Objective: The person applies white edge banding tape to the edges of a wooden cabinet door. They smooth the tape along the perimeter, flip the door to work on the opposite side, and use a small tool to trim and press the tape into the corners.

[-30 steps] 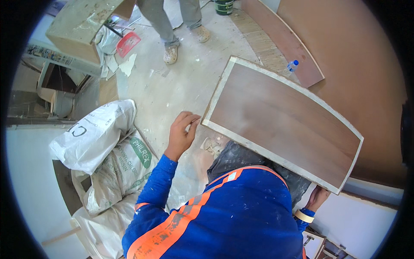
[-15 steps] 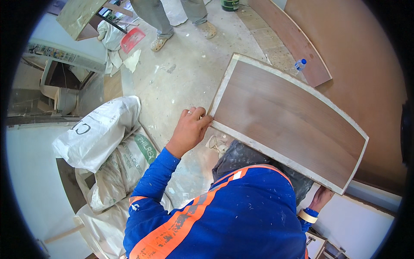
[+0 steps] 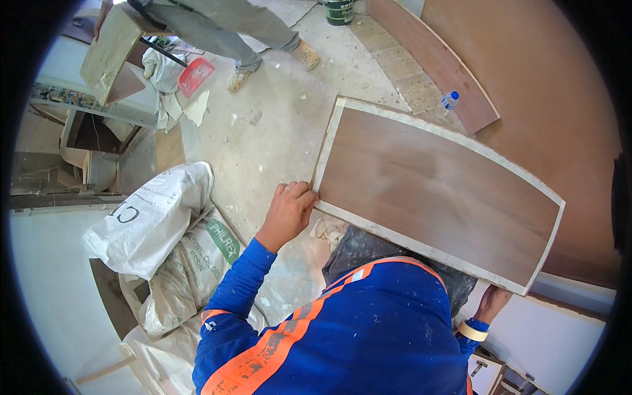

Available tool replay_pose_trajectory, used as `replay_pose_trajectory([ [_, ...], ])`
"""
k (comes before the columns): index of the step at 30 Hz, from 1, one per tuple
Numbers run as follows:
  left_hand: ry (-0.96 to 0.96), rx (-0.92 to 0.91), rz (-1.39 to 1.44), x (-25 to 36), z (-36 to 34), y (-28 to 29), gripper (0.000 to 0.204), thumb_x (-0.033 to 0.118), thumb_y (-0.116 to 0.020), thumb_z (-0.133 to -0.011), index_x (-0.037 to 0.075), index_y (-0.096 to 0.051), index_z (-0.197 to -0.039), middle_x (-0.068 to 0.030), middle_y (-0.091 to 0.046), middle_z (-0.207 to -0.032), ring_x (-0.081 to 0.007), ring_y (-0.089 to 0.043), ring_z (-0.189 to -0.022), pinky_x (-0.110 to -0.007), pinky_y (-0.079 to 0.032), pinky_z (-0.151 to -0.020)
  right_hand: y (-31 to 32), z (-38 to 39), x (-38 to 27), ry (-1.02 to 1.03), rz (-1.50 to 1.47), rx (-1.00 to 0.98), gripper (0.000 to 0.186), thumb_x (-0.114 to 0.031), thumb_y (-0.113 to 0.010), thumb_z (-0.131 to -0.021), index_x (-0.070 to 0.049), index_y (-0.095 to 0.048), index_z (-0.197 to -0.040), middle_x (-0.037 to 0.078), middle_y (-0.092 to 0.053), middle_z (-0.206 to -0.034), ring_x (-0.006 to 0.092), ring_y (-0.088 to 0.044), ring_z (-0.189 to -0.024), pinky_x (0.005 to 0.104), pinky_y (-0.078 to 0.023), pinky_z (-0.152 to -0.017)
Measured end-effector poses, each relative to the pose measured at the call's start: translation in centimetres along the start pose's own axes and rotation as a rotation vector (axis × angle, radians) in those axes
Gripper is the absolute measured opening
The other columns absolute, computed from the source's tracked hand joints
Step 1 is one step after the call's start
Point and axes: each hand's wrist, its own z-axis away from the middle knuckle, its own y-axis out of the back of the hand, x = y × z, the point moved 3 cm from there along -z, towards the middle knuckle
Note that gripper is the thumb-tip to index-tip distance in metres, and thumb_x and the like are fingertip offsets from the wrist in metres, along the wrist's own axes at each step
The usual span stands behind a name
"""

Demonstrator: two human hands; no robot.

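Note:
A brown wood-grain panel with a pale border, like masking tape, around its edges is held in front of my body. My left hand is closed on its left edge, close to the near left corner, fingers curled over the rim. At the near right corner my right hand reaches under the panel and supports it; most of its fingers are hidden beneath. A roll of cream tape sits around my right wrist like a bracelet.
White sacks are piled at my left. Farther off, a person in grey trousers stands by a wooden piece and a red dustpan. A blue-capped bottle, a curved board and a green bucket are at far right.
The panel's far left corner has swung slightly left and nearer, and my left hand has moved down with it. The other person leans left, a hand now on the wooden piece.

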Motion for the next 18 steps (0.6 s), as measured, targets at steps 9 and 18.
replay_pose_trajectory([
  [9,-0.264,0.133,-0.379,-4.2,-13.9,3.8,0.02,0.006,-0.067,-0.09,0.01,-0.074,-0.108,-0.0047,-0.07,-0.106,-0.0247,-0.065,-0.102,-0.041,-0.046,-0.09,0.3,-0.5,1.9,-0.036,-0.057,-0.057,0.063,-0.016,-0.077,-0.1,-0.007,-0.049,-0.156,0.011,-0.053,-0.159,0.0271,-0.053,-0.143,0.0452,-0.042,-0.123],
  [18,-0.441,0.052,-0.491,-4.5,-20.2,5.1,0.017,0.011,-0.067,-0.09,0.013,-0.078,-0.102,-0.0008,-0.069,-0.1,-0.0191,-0.066,-0.101,-0.037,-0.047,-0.091,2.0,-0.8,2.6,-0.018,-0.059,-0.072,0.064,-0.013,-0.075,-0.101,-0.006,-0.047,-0.157,0.01,-0.053,-0.159,0.0263,-0.053,-0.143,0.0447,-0.041,-0.124],
])
